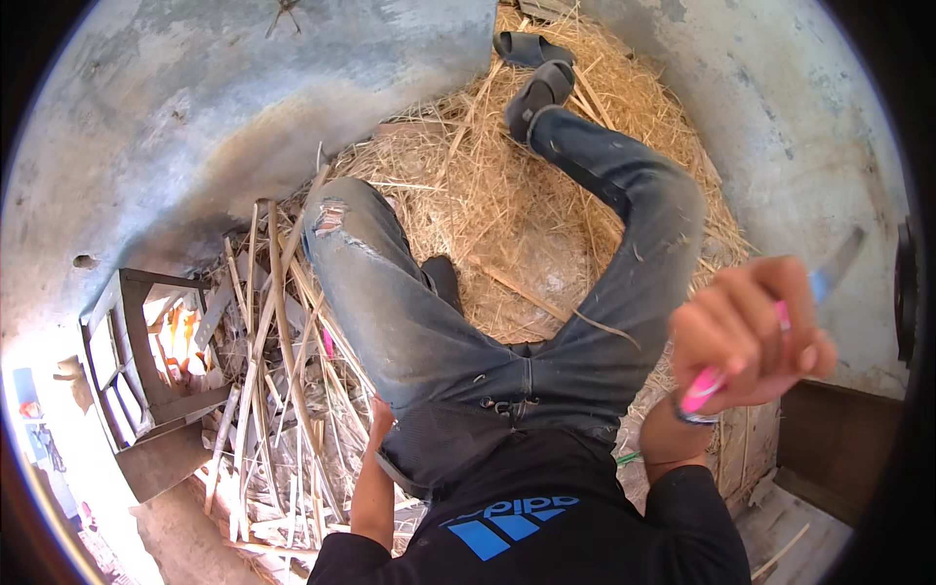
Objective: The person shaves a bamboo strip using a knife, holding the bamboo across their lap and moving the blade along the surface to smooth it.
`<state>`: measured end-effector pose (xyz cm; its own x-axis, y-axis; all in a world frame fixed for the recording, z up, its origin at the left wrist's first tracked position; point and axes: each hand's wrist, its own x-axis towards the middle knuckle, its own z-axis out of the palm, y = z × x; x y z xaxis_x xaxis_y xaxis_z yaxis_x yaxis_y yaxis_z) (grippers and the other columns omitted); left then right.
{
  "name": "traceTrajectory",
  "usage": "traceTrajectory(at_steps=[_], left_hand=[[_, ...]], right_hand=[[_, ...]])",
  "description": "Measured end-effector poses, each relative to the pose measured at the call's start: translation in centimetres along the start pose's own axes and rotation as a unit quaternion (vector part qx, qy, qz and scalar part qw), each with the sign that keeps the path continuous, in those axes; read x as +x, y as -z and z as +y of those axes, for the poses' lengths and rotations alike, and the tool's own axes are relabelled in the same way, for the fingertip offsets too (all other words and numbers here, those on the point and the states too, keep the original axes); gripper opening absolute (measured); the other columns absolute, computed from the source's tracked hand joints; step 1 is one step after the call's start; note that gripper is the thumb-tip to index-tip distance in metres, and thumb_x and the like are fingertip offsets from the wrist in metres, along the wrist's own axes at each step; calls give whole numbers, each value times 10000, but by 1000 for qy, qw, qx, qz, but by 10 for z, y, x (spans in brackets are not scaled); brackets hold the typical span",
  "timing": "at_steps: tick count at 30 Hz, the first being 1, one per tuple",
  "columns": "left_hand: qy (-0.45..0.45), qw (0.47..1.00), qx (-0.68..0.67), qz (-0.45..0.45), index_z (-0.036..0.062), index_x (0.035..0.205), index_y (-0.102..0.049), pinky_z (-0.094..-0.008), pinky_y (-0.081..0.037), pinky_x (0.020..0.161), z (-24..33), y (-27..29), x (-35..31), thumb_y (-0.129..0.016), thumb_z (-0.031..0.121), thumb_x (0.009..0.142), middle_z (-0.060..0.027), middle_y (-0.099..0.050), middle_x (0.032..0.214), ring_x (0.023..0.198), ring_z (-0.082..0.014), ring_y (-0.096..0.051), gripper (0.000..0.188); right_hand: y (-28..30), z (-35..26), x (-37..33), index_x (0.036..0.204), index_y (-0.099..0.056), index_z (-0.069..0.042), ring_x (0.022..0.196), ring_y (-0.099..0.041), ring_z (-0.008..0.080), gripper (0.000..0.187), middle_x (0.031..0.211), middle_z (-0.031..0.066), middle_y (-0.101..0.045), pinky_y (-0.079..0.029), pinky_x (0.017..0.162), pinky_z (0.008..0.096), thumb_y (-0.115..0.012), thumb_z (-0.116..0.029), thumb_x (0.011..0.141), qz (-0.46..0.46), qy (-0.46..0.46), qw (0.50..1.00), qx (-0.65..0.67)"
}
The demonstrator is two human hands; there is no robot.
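My right hand (746, 336) is raised at the right, its fingers wrapped round a knife (838, 263) with a pink and blue handle. The pale blade points up and away toward the wall. Slight motion blur softens this hand and the blade. Down by my left thigh, my left hand (381, 417) is mostly hidden behind the jeans and dark clothing, so its fingers do not show. Long dry stalks (278, 312) lie just left of it. A thin strip of stalk (609, 330) rests across my right thigh, and a broader split piece (517, 288) lies between my legs.
Loose straw (604, 88) covers the floor ahead, with a dark slipper (531, 49) lying on it near my foot. Grey plastered walls (292, 127) rise on both sides. At the left stands a dark frame (136, 361) beside a bright opening. A brown panel (838, 444) is at the lower right.
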<state>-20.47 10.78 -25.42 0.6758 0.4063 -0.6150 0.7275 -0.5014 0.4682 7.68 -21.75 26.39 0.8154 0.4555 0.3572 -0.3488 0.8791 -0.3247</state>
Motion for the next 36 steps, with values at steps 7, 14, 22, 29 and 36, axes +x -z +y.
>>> traceTrajectory(at_steps=[7, 14, 22, 29, 36], left_hand=[[-24, 984, 60, 168, -69, 1233, -674, -533, -540, 889, 19, 114, 50, -656, 344, 922, -298, -740, 1054, 1021, -439, -725, 518], [-131, 942, -218, 220, -42, 1172, -696, -344, -550, 834, 160, 260, 87, -633, 97, 943, -147, -764, 1003, 946, -208, -722, 276], [-96, 962, -207, 150, -10, 1213, -723, -304, -556, 793, 191, 280, 259, -730, 244, 898, -117, -765, 1013, 899, -124, -700, 404], [-181, 982, 56, 19, 79, 1152, -755, -388, -571, 813, 217, 212, 370, -747, 299, 892, -141, -762, 1015, 896, -261, -724, 340], [-219, 972, 38, -78, 40, 1213, -709, -391, -569, 904, 333, 128, 384, -730, 308, 931, -158, -753, 1102, 1011, -286, -721, 390]], right_hand=[[-16, -131, 18, 886, -547, -108, 390, -263, 64, 140, 490, -88, -330, -400, 912, 310, -659, -128, 969, 4, 19, 934, -357], [17, -161, 71, 957, -573, -70, 398, -247, 51, 85, 500, -100, -285, -377, 886, 288, -590, -120, 1024, 37, -49, 913, -402], [147, -141, 134, 919, -511, -90, 423, -272, 25, 196, 559, -120, -286, -479, 807, 282, -585, -231, 1034, 187, -72, 838, -507], [168, -143, 143, 877, -561, -68, 503, -318, 3, 204, 631, -87, -417, -382, 593, 192, -656, -210, 989, 219, -176, 704, -652], [179, -130, 147, 893, -634, -18, 636, -429, 42, 161, 734, -45, -533, -331, 561, 250, -751, -120, 937, 181, -232, 603, -742]])
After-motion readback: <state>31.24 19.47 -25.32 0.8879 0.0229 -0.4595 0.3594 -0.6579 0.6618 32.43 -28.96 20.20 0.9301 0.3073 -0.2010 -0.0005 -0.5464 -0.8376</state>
